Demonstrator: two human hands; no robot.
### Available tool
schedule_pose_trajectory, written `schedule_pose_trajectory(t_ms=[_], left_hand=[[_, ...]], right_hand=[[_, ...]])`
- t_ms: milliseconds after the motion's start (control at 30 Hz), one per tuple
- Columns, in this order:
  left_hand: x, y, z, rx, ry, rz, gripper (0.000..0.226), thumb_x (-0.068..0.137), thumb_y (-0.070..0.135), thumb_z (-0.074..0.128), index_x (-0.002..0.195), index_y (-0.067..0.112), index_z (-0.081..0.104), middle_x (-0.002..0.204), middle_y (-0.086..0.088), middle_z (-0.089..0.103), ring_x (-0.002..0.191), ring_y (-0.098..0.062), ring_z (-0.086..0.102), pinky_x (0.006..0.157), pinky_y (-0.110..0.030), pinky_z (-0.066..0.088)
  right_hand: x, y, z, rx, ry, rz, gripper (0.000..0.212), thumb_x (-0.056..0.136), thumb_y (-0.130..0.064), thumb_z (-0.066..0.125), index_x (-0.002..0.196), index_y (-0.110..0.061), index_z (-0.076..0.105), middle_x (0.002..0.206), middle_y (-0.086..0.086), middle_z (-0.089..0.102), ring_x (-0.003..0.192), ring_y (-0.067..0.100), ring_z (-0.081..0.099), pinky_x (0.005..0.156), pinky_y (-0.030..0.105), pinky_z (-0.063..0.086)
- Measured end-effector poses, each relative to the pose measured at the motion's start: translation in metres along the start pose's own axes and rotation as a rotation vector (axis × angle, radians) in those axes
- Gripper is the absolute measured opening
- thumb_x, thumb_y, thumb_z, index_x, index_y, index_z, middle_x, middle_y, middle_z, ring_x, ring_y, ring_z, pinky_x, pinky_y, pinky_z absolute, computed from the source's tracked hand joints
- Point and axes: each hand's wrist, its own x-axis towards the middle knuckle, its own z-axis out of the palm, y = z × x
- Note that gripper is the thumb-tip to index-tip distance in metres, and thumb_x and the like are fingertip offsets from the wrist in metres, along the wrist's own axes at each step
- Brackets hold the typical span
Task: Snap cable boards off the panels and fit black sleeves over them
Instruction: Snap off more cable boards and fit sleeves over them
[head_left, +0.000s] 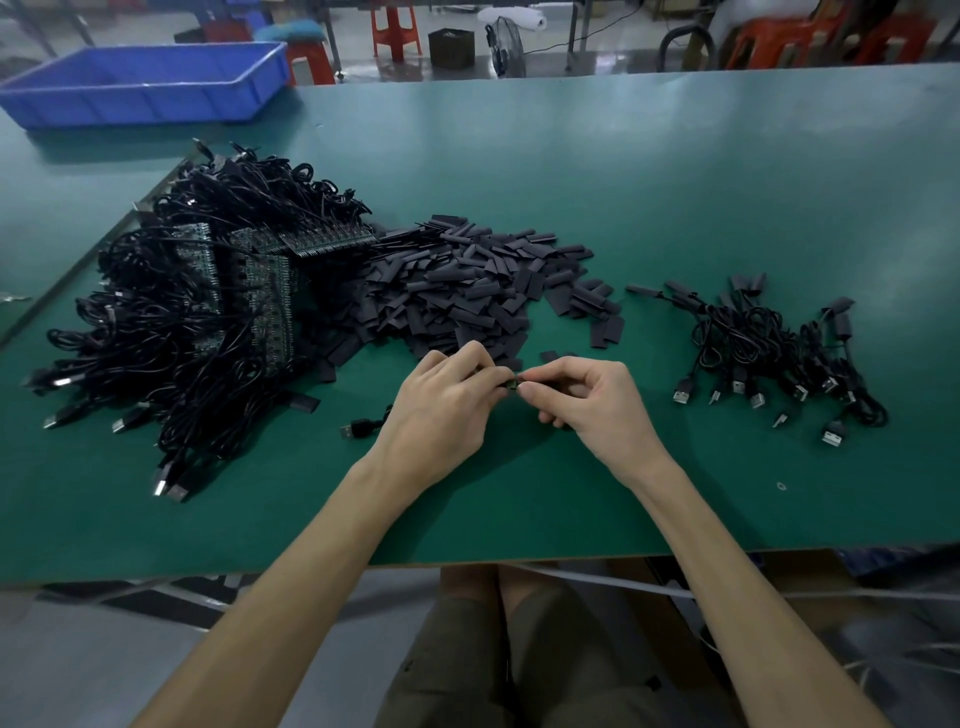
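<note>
Green-matted worktop (675, 182) in a workshop, with a blue plastic tray (145, 83) at its far left corner and red plastic stools (395, 31) on the floor beyond. Left: tangled heap of black USB cables (156, 332) wired to green circuit-board panels (249, 291); centre: loose pile of flat black sleeves (467, 291); right, well apart: small cluster of sleeved cables (769, 343).

Both hands were together at the near centre, just in front of the sleeve pile. The left hand (441, 410) pinched a small dark cable board (513, 385) between thumb and forefinger, its grip narrow and closed on the piece; the right hand (587, 400), fingers curled, pinched what appeared to be a single flat black sleeve (537, 385), its mouth touching the board's end; how far the board had entered could not be told. A silver-tipped USB plug (358, 429) lay on the worktop just left of the left hand.

Step in hand, as judged: fitting, the board being free of its panel. The next move would call for keeping the board in line with the sleeve's flattened mouth and sliding one over the other until covered; a tilted board would likely catch on the rim.
</note>
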Motion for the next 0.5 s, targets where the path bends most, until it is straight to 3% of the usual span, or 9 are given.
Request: schedule_pose_trajectory(t_ms=[333,500], left_hand=[[0.0003,-0.0004,0.0002,-0.009,0.044,0.003,0.014,0.099,0.010,0.064,0.110,0.011,0.073,0.098,-0.002,0.063,0.076,-0.020,0.058,0.077,-0.035,0.048],[0.0008,0.0015,0.0000,0.007,0.015,-0.046,0.014,0.099,0.014,0.065,0.111,0.011,0.073,0.098,-0.002,0.063,0.074,-0.020,0.058,0.075,-0.038,0.050]], right_hand=[[0.0005,0.0031,0.0021,-0.088,0.032,-0.013,0.012,0.085,-0.021,0.083,0.096,-0.026,0.080,0.077,-0.003,0.077,0.062,0.011,0.070,0.059,0.020,0.053],[-0.0004,0.0021,0.0021,-0.080,0.053,-0.039,0.010,0.090,-0.024,0.079,0.099,-0.022,0.079,0.071,-0.005,0.075,0.061,0.009,0.068,0.059,0.020,0.052]])
